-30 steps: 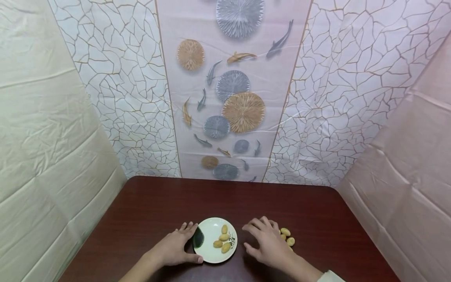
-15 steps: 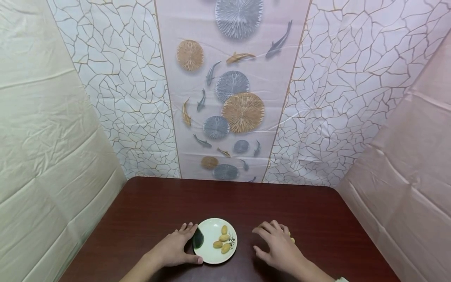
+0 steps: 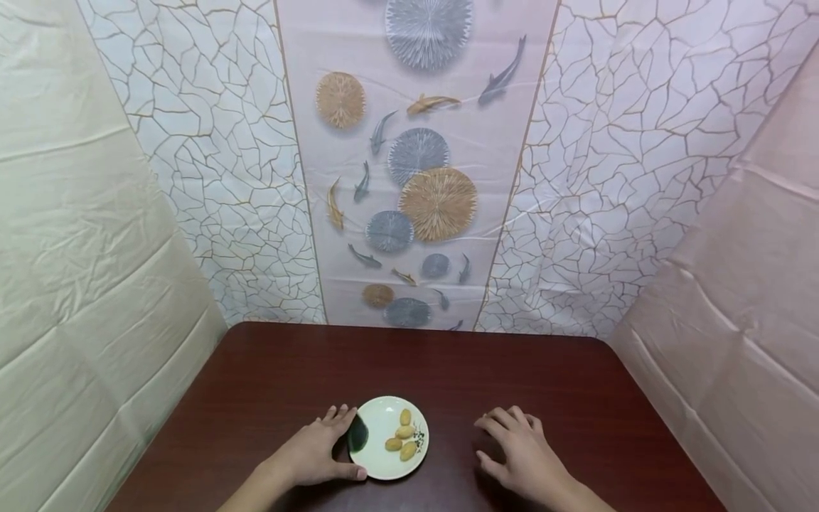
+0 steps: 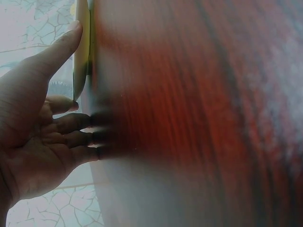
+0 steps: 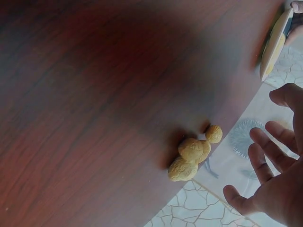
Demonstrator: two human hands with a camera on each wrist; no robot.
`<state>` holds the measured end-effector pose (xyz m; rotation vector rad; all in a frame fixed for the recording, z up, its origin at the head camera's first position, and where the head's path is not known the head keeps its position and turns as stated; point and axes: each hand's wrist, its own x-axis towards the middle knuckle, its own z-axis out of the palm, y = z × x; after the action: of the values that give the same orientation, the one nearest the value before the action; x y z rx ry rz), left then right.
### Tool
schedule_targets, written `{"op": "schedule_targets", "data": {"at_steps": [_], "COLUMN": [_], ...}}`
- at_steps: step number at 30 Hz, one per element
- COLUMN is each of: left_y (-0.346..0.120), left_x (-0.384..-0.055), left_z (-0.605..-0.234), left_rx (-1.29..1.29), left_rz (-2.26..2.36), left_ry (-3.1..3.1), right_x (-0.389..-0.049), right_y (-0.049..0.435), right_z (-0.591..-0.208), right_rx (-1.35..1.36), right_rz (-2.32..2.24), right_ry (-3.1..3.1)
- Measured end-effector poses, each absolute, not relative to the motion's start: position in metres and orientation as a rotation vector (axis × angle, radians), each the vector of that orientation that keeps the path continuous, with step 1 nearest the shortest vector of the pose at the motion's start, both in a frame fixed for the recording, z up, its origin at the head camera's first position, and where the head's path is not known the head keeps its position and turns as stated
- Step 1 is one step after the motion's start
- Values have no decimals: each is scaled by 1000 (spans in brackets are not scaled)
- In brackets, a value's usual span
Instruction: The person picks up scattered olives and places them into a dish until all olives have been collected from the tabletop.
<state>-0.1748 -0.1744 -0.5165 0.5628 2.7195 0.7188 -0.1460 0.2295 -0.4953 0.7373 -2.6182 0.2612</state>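
A round white plate (image 3: 377,430) with a dark green patch at its left side lies on the table. Several yellow-brown oval fruits (image 3: 405,432) sit on its right half. My left hand (image 3: 316,449) holds the plate's left rim, thumb at the front and index finger at the back; in the left wrist view the thumb lies on the plate edge (image 4: 81,56). To the right of the plate, my right hand (image 3: 525,455) hovers, fingers spread and loosely bent, holding nothing. Beyond its fingers in the right wrist view is a small cluster of wrinkled yellow-brown fruits (image 5: 191,150), hidden by the hand in the head view.
The dark red-brown table (image 3: 288,370) has rounded far corners. Behind it hangs a cloth backdrop (image 3: 416,213) printed with fish and discs; plain cream cloth (image 3: 115,284) closes in both sides.
My right hand has moved right, away from the plate and over the loose fruits, covering them in the head view. The left hand and plate have stayed put.
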Motion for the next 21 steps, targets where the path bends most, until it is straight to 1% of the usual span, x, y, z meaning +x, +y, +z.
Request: {"op": "schedule_targets", "data": {"at_steps": [8, 21], "left_y": [-181, -175], "left_x": [-170, -175], "left_z": [-520, -514], "left_rx": [544, 571], "left_rz": [723, 729], "left_ry": [2675, 2699], "right_x": [-141, -145], "right_y": [235, 249], "right_z": [-499, -496], "right_rx": [706, 685], "right_rz": [403, 364], "right_ry": [-2795, -2793]}}
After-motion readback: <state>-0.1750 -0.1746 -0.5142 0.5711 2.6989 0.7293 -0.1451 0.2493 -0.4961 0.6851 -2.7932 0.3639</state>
